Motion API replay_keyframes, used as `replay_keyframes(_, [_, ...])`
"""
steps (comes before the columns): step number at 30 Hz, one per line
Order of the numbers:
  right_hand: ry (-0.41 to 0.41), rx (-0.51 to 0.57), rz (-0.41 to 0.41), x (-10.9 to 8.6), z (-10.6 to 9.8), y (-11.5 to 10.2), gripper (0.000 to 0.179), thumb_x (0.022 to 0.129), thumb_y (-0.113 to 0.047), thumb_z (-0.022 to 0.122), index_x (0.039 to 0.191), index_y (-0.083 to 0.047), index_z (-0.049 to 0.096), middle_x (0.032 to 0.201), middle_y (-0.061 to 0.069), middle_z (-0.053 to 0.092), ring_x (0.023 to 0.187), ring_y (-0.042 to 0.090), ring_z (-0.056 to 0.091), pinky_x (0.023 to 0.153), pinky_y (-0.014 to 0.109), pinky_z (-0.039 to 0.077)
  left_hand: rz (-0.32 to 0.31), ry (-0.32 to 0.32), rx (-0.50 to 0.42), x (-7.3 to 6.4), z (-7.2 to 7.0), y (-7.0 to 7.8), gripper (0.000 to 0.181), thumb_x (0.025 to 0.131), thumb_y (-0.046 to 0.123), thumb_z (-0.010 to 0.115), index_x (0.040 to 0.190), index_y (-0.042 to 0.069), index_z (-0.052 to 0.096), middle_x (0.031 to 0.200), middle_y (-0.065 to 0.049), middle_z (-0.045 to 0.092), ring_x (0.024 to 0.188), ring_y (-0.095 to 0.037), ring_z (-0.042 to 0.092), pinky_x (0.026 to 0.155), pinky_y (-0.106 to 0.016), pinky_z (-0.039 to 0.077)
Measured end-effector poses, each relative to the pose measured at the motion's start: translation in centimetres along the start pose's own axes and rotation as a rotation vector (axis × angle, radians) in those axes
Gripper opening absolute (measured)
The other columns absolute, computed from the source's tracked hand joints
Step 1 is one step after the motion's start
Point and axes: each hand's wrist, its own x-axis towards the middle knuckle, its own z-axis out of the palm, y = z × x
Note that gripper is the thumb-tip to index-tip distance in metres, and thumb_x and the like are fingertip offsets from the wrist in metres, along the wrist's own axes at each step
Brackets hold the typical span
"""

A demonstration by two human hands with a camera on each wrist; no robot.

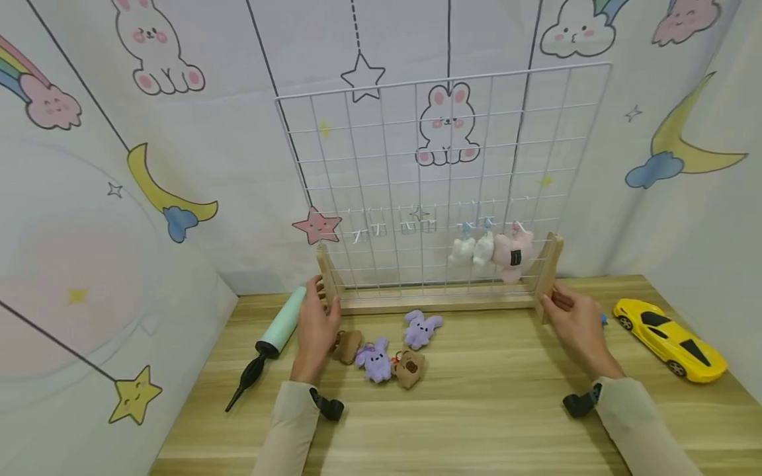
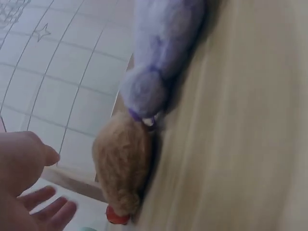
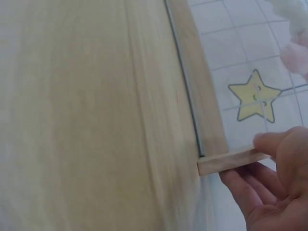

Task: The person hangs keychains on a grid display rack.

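Note:
A white wire grid rack (image 1: 440, 178) stands upright in a wooden base (image 1: 440, 306). My right hand (image 1: 574, 320) grips the wooden end piece (image 3: 233, 160) at the rack's right side, thumb on one face and fingers on the other. At the opposite side, my left hand (image 1: 318, 324) is around the left end piece (image 1: 327, 274); its thumb and fingers are spread in the left wrist view. Beside that hand lie brown plush charms (image 1: 409, 368) and purple plush bunny charms (image 1: 376, 360). White plush charms (image 1: 462, 252) and a pink plush charm (image 1: 512, 252) hang on the grid.
Several bare hooks (image 1: 379, 229) hang on the grid's left half. A mint-green hand pump (image 1: 286, 324) with a black nozzle lies left of my left hand. To the right, a yellow toy car (image 1: 669, 338) sits near the table edge. Cartoon-printed cloth (image 1: 238, 53) stands behind.

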Motion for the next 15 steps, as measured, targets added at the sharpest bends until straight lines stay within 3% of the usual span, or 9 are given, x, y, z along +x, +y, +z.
replay_keyframes(3, [0.004, 0.011, -0.008, 0.1, 0.2, 0.0, 0.059, 0.107, -0.034, 0.07, 0.153, 0.001, 0.057, 0.138, 0.034, 0.066, 0.124, 0.051, 0.069, 0.075, -0.002, 0.046, -0.01, 0.06, -0.011, -0.5, -0.3, 1.1, 0.059, 0.1, 0.013, 0.077, 0.149, 0.002, 0.046, 0.127, -0.023, 0.056, 0.114, -0.039, 0.057, 0.095, -0.052, 0.052])
replay_keyframes(6, [0.005, 0.008, -0.017, 0.2, 0.3, 0.0, 0.059, 0.108, -0.035, 0.069, 0.153, 0.001, 0.056, 0.138, 0.034, 0.066, 0.124, 0.051, 0.069, 0.075, -0.002, 0.045, 0.066, 0.063, 0.003, -1.5, -0.4, 2.7, 0.048, 0.099, 0.013, 0.078, 0.137, 0.0, 0.053, 0.114, -0.02, 0.056, 0.104, -0.035, 0.054, 0.09, -0.049, 0.05])
replay_keyframes(8, [0.006, 0.006, -0.022, 0.2, 0.3, 0.0, 0.059, 0.108, -0.034, 0.069, 0.153, 0.002, 0.056, 0.139, 0.034, 0.066, 0.124, 0.051, 0.07, 0.075, -0.003, 0.045, 0.151, -0.004, 0.0, -2.3, -0.2, 3.9, 0.035, 0.099, 0.011, 0.078, 0.128, 0.0, 0.062, 0.106, -0.016, 0.064, 0.099, -0.032, 0.06, 0.086, -0.046, 0.053])
replay_keyframes(11, [0.01, 0.0, -0.027, 0.3, 0.2, 0.0, 0.059, 0.108, -0.032, 0.069, 0.153, 0.003, 0.056, 0.137, 0.034, 0.066, 0.123, 0.051, 0.07, 0.076, -0.002, 0.047, 0.253, -0.183, -0.021, -3.3, 0.6, 5.6, 0.018, 0.1, 0.01, 0.076, 0.118, 0.005, 0.073, 0.099, -0.009, 0.075, 0.093, -0.027, 0.069, 0.085, -0.044, 0.058])
replay_keyframes(15, [0.017, -0.025, -0.019, 0.2, 0.1, 0.2, 0.058, 0.108, -0.033, 0.069, 0.152, 0.003, 0.057, 0.136, 0.033, 0.067, 0.122, 0.05, 0.071, 0.079, 0.011, 0.057, 0.309, -0.413, -0.026, -4.0, 2.3, 7.8, 0.016, 0.103, 0.011, 0.073, 0.118, 0.008, 0.08, 0.111, -0.008, 0.081, 0.104, -0.027, 0.074, 0.092, -0.047, 0.06])
